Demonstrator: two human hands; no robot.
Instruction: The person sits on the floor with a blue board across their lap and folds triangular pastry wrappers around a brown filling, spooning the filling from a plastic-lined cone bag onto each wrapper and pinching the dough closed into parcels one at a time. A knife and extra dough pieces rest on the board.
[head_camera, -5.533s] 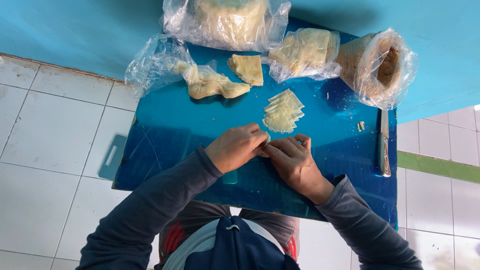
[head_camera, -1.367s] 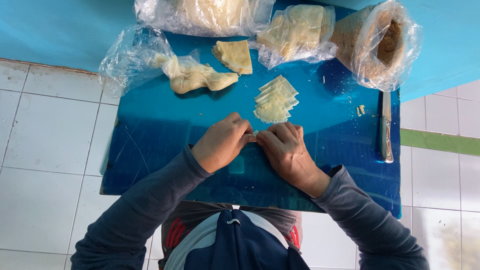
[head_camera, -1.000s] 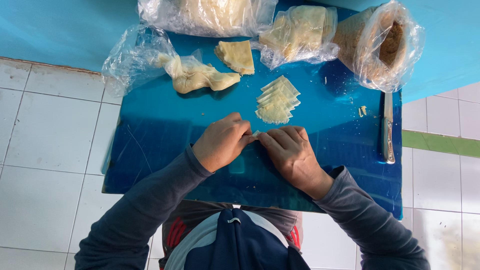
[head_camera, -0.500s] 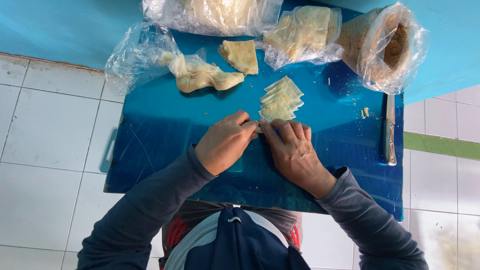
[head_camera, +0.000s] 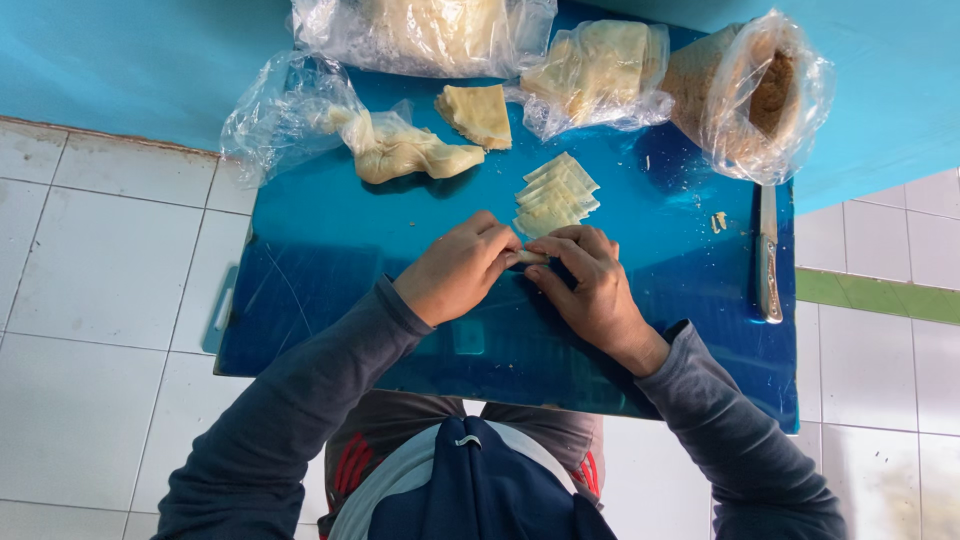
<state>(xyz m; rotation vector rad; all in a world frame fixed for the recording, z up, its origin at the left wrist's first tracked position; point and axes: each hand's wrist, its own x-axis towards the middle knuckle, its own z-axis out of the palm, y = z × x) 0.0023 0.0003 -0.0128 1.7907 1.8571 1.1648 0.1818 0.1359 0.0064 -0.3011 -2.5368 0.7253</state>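
Observation:
My left hand and my right hand meet fingertip to fingertip over a blue cutting board. Together they pinch a small pale dough piece, mostly hidden by the fingers. Just beyond my fingers lies a fanned stack of thin pale dough wrappers. A folded dough wrapper rests farther back on the board.
A crumpled plastic bag with a twisted dough lump lies at the back left. Two bags of dough sheets and a bag of brown filling line the far edge. A knife lies at the right. White tiled floor surrounds the board.
My hands have stayed joined over the small dough piece, shifting slightly toward the wrapper stack. The view has drifted a little; nothing else on the board moved.

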